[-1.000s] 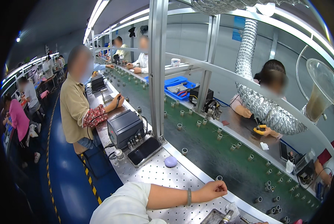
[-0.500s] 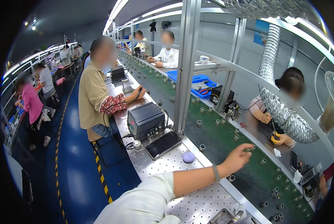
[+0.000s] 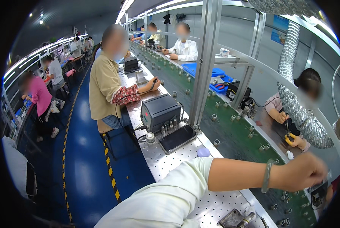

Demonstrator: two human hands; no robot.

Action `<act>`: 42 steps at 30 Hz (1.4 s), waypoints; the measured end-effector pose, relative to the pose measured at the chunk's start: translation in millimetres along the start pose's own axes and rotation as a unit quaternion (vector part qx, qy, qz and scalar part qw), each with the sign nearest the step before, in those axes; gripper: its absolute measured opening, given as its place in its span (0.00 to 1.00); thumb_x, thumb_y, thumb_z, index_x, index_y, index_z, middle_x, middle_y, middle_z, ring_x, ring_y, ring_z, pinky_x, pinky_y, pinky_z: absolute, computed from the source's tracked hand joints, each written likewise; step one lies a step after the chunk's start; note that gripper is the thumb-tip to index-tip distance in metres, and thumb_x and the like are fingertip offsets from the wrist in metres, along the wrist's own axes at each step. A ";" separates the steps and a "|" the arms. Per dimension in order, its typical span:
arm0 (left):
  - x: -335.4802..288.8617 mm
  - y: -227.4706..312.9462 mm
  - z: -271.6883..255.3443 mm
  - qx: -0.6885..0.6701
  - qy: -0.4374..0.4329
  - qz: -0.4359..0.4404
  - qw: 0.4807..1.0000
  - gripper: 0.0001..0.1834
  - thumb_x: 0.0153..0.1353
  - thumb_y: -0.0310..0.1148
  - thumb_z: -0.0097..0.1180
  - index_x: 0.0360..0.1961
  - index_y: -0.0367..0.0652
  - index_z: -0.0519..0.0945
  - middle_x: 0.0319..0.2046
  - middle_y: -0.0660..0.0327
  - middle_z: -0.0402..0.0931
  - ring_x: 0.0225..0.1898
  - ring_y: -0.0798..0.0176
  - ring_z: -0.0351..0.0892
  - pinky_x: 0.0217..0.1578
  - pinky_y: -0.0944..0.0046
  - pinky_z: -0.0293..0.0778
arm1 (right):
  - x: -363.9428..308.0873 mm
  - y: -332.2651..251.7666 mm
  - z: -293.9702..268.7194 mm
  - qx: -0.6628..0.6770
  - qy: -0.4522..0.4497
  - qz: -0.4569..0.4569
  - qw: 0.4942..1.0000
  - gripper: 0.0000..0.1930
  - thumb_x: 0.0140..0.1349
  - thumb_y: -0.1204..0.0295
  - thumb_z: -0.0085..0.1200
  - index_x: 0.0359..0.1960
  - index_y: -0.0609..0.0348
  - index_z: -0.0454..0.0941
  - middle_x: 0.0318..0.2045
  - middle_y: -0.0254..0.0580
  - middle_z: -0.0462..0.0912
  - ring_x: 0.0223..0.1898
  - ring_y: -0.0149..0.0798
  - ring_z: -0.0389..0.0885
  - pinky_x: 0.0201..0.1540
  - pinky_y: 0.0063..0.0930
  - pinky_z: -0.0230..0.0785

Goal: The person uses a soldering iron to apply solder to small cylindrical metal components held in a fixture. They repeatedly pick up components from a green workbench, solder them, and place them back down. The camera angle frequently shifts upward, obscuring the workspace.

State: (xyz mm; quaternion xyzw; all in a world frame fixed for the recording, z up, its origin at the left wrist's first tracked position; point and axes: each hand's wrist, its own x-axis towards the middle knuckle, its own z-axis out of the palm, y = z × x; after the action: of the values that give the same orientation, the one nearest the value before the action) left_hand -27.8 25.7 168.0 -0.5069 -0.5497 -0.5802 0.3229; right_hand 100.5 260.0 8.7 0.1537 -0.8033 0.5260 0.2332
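My left hand [image 3: 301, 173] reaches far to the right over the green belt, smeared by motion. Its fingers look curled in; whatever they hold, if anything, is hidden. A greenish bangle [image 3: 267, 176] circles the wrist above a pale sleeve. Small metal cylinders [image 3: 216, 142] stand scattered along the conveyor belt [image 3: 200, 125], several of them below and beyond my arm. My right hand is out of view. Near me on the perforated metal bench [image 3: 215, 207], a small metal tray [image 3: 230, 217] sits with a metal cylinder [image 3: 249, 218] at its side.
A dark control box [image 3: 160, 110], a phone [image 3: 177, 139] and a purple oval object [image 3: 203, 152] rest on the bench, beside an upright metal post [image 3: 204, 68]. Opposite, a co-worker's hands [image 3: 291, 136] hold a tool. A blue tray [image 3: 215, 78] and a silver duct [image 3: 289, 53] are beyond.
My left hand has swung right and farther out from over the belt, its fingers now curled down instead of stretched forward. The whole view has shifted slightly.
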 end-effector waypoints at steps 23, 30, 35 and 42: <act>-197.4 -39.6 -14.8 -0.077 0.066 -0.525 0.845 0.28 0.64 0.48 0.47 0.12 0.42 0.59 0.12 0.69 0.52 0.17 0.73 0.50 0.19 0.67 0.53 | 5.9 2.4 6.6 -0.108 -0.003 -0.074 0.991 0.03 0.57 0.83 0.46 0.33 0.66 0.67 0.22 0.43 0.66 0.23 0.40 0.62 0.25 0.31 0.58; -209.3 -41.9 -12.5 -0.011 -0.019 -0.518 0.855 0.28 0.64 0.46 0.47 0.14 0.37 0.58 0.12 0.64 0.51 0.18 0.69 0.49 0.20 0.63 0.54 | 14.4 -31.2 25.2 0.123 0.075 0.119 0.982 0.11 0.63 0.77 0.42 0.22 0.63 0.61 0.19 0.35 0.61 0.20 0.29 0.57 0.20 0.20 0.52; -208.4 -40.7 -11.7 -0.003 -0.017 -0.507 0.862 0.28 0.64 0.45 0.47 0.14 0.37 0.57 0.12 0.64 0.51 0.18 0.70 0.49 0.19 0.63 0.52 | 9.3 -19.1 14.7 0.162 0.071 0.135 0.975 0.06 0.63 0.77 0.43 0.28 0.64 0.64 0.23 0.38 0.65 0.22 0.31 0.61 0.22 0.20 0.57; -209.4 -42.2 -12.4 -0.020 -0.010 -0.509 0.861 0.27 0.64 0.44 0.47 0.14 0.37 0.57 0.12 0.64 0.50 0.18 0.71 0.48 0.19 0.64 0.52 | 12.5 -28.1 17.0 0.174 0.099 0.198 0.960 0.10 0.63 0.75 0.44 0.24 0.64 0.62 0.21 0.36 0.63 0.23 0.31 0.60 0.24 0.24 0.57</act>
State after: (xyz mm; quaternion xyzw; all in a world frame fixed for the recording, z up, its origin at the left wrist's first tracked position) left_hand -11.8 -16.6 -41.1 -0.1690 -0.7229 -0.6691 -0.0331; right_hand 100.2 233.2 31.4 -0.0227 -0.6867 0.7059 0.1722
